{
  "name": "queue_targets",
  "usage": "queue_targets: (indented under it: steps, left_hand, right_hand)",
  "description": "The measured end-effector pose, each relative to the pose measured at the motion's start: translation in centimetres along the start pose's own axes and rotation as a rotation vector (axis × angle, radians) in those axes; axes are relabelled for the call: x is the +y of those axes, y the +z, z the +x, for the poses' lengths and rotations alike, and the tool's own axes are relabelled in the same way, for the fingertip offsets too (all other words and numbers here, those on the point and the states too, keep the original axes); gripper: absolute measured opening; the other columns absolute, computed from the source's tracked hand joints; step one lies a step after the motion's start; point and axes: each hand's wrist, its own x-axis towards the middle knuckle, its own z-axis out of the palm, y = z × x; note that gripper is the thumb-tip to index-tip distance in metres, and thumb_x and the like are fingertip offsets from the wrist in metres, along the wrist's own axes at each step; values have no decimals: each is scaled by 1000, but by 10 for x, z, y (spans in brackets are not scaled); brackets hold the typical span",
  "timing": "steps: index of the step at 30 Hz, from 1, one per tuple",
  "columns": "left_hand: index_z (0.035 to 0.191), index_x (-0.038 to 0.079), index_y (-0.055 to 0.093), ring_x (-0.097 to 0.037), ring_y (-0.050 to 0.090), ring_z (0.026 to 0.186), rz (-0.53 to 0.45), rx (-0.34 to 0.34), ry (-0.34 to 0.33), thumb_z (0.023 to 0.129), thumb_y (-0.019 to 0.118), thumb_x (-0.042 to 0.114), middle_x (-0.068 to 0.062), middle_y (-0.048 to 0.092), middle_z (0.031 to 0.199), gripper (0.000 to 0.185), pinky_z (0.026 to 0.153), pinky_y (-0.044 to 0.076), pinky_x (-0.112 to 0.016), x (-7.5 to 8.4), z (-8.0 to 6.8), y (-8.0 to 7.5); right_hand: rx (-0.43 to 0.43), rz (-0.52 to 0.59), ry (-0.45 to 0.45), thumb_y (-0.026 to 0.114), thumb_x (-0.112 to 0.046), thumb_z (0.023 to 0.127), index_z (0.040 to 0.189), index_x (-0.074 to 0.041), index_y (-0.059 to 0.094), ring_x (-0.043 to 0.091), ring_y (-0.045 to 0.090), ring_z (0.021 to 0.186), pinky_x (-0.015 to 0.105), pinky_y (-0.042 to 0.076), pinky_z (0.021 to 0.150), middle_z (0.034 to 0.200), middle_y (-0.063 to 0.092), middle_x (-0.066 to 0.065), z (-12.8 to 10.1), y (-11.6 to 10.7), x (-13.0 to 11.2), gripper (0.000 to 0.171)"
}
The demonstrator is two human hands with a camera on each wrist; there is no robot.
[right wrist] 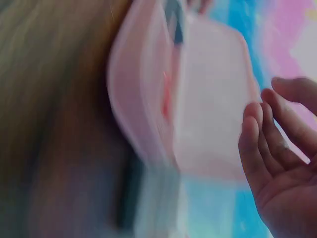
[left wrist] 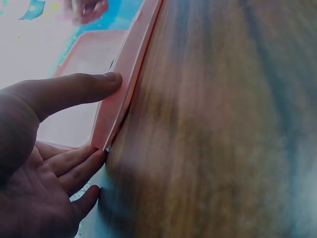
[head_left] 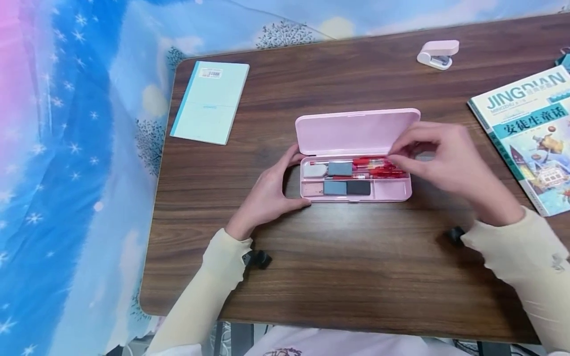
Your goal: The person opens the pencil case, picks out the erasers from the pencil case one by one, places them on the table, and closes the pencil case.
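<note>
An open pink pencil case (head_left: 393, 190) lies on the wooden table, its lid (head_left: 352, 132) tipped back. My left hand (head_left: 269, 186) holds its left end, thumb on the front side and fingers around the back corner. Over the right end hovers my right hand (head_left: 450, 155), fingers loosely bent; the right wrist view shows nothing between them. Red pens (head_left: 387, 172) lie in the case's rear compartment with a white eraser (head_left: 314, 171) and a grey-blue block (head_left: 340, 169). Another grey-blue block (head_left: 335, 188) and a dark block (head_left: 358, 188) sit in the front compartment.
A pale green notebook (head_left: 211, 104) lies at the back left of the table (head_left: 338, 277). Toward the back right stands a white and pink stapler (head_left: 438, 53). An illustrated book (head_left: 530, 133) lies at the right, beyond my right hand. A patterned blue cloth (head_left: 89, 148) hangs along the left and back edges.
</note>
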Motion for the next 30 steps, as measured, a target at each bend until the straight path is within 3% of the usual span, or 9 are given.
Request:
queue_targets:
  steps: [3, 10, 15, 23, 30]
  left_hand:
    - [162, 16, 18, -11, 39, 143, -9, -11, -9, 76, 90, 25, 3, 49, 151, 112, 118, 30, -40, 2, 0, 1]
    - [162, 16, 17, -12, 38, 143, -20, -15, -26, 76, 90, 24, 3, 49, 151, 113, 118, 30, -40, 5, -2, -2]
    - [162, 14, 18, -12, 40, 142, -12, -3, -15, 76, 90, 24, 2, 49, 151, 112, 117, 32, -40, 5, -3, -4]
    - [162, 12, 19, -13, 41, 142, -5, 0, -12, 76, 90, 25, 3, 50, 150, 112, 117, 31, -39, 5, -2, -5]
    - [161, 13, 19, -13, 42, 140, 1, 3, -3, 75, 91, 25, 3, 51, 149, 113, 116, 33, -38, 3, -1, -3]
  right_hand:
    - [-22, 27, 23, 84, -6, 81, 86, -14, 78, 4, 59, 71, 14, 48, 66, 81, 70, -7, 9, 23, -4, 12]
    - [-55, 129, 179, 82, -8, 83, 90, -11, 79, 9, 62, 71, 15, 50, 66, 84, 70, 1, 17, 61, -8, 8]
    - [-20, 129, 190, 82, -4, 81, 95, -6, 78, 9, 61, 71, 14, 49, 64, 88, 71, 5, 17, 69, -9, 15]
    - [9, 92, 224, 82, -4, 81, 100, -8, 80, 11, 60, 69, 14, 46, 61, 88, 68, 5, 12, 75, -8, 19]
    - [-16, 10, 219, 84, -8, 80, 99, -8, 80, 15, 58, 69, 17, 42, 60, 89, 67, 4, 12, 79, -9, 20]
